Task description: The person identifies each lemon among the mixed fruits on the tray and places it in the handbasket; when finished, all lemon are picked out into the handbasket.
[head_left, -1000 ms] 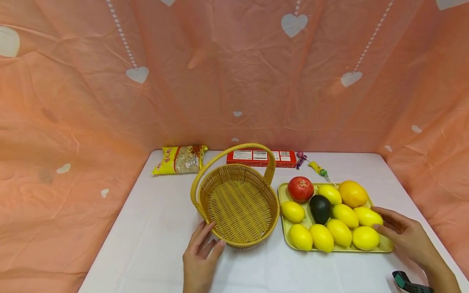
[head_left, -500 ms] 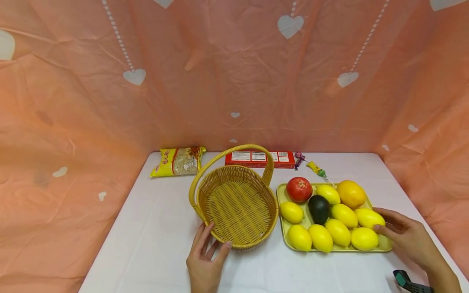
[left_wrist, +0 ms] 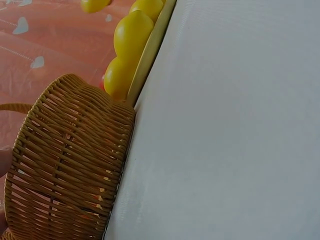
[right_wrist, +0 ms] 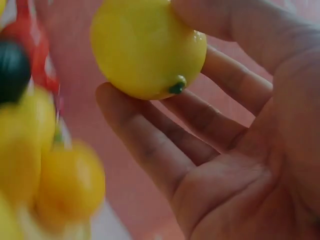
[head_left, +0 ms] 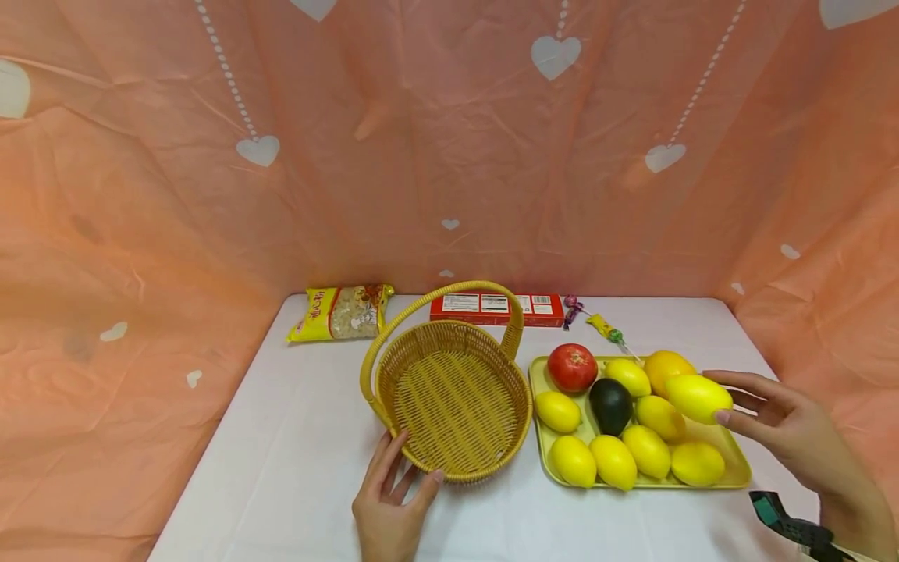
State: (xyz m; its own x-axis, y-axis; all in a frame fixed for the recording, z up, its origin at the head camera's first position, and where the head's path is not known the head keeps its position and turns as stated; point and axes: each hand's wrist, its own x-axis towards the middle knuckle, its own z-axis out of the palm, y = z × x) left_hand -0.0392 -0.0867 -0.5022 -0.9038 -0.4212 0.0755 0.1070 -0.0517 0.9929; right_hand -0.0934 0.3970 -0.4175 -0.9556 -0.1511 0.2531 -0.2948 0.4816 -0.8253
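At the far left, a yellow packet with a clear window (head_left: 340, 312) lies near the back edge of a white-covered worktop (head_left: 281, 460). Nearer the viewer, a person's left hand (head_left: 391, 503) has its thumb and fingers spread, the fingertips resting against the near left rim of a round, golden woven basket (head_left: 455, 402). The basket stands on the worktop with its tall handle raised. Behind it lies a long red box (head_left: 495, 310) with white labels, and to the right of that, two wrapped lollipops (head_left: 605, 328).

Just right of the basket is a shallow pale-yellow tray (head_left: 736, 468). A red fruit (head_left: 572, 368) sits in its back left corner; a dark green, avocado-like fruit (head_left: 611, 406) lies among seven tray lemons (head_left: 573, 461), and a larger orange-yellow fruit (head_left: 660, 367) is at the back right.

Above the tray's right side, the right hand (head_left: 790, 429) pinches one raised lemon (head_left: 698, 399) between thumb and fingers; its dark green tip shows from the right wrist. A dark strap (head_left: 797, 529) sits by that wrist. Behind everything hangs pinkish-orange cloth (head_left: 393, 172) with white hearts.
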